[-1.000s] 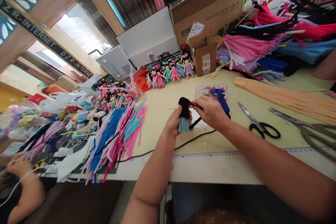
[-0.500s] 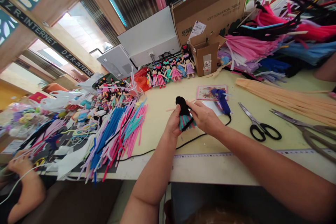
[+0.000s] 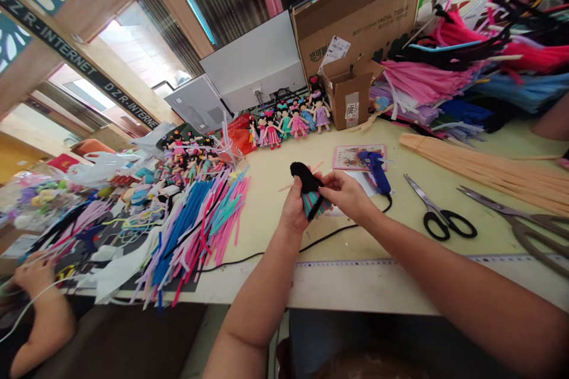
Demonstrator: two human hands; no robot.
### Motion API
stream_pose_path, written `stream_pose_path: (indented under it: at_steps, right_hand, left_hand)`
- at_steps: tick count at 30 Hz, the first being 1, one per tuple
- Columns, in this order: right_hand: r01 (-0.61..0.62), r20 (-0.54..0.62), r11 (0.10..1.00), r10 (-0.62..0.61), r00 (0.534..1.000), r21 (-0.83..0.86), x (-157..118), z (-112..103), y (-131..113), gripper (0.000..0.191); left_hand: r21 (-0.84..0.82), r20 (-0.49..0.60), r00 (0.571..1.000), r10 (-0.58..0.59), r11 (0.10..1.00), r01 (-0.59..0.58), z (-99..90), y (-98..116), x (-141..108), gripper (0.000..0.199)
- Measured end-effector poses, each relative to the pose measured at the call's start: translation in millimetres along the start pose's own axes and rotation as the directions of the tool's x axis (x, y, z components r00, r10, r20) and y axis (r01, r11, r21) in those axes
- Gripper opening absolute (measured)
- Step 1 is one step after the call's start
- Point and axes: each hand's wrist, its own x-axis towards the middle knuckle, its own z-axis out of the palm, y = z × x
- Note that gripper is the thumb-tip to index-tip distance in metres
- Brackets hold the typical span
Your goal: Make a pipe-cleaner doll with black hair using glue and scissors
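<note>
Above the table's front part, a small doll (image 3: 306,179) made of pipe cleaners is held between both hands, its black hair toward me and its striped teal and pink skirt pointing down to the right. My left hand (image 3: 295,208) wraps the doll from the left, thumb pressed on the hair. With thumb and fingers pinched, my right hand (image 3: 343,190) grips the right side of the black hair by the skirt. A black strand hangs over the skirt. The doll's face is hidden. Thin pale stems stick out behind it.
A blue glue gun (image 3: 376,170) lies by a picture card (image 3: 347,157), its cord crossing the table. Black-handled scissors (image 3: 438,213) and larger shears (image 3: 520,216) lie right. Pipe cleaners (image 3: 191,231) spread left. Finished dolls (image 3: 296,121) stand behind. Another person's hand (image 3: 35,275) is far left.
The doll has tilted, its head end shifting to the left. My right hand has moved slightly down along the hair, while my left hand keeps its hold.
</note>
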Motion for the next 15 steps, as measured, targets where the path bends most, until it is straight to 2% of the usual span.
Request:
stream_pose_path:
  at_steps: [3, 8, 11, 15]
  right_hand:
    - [-0.101, 0.042, 0.989, 0.097, 0.994, 0.11, 0.9, 0.4, -5.0, 0.02]
    - [-0.051, 0.059, 0.99, 0.043, 0.997, 0.133, -1.5, 1.6, -5.9, 0.02]
    - [0.043, 0.044, 0.998, -0.044, 0.998, 0.042, -3.2, 1.3, -1.9, 0.016]
    - [0.155, 0.051, 0.971, -0.148, 0.988, -0.184, -6.0, -1.1, -0.9, 0.009]
  left_hand:
    - [-0.005, 0.063, 0.998, 0.022, 1.0, -0.022, -0.9, 0.2, -0.5, 0.035]
    - [0.001, 0.064, 0.996, 0.062, 0.998, -0.062, -0.9, -0.5, -0.4, 0.035]
    - [0.014, 0.022, 0.998, 0.053, 0.998, -0.054, -0.6, -0.8, -0.2, 0.035]
    - [0.03, -0.033, 0.999, 0.024, 0.999, -0.023, -0.3, -0.3, -0.3, 0.036]
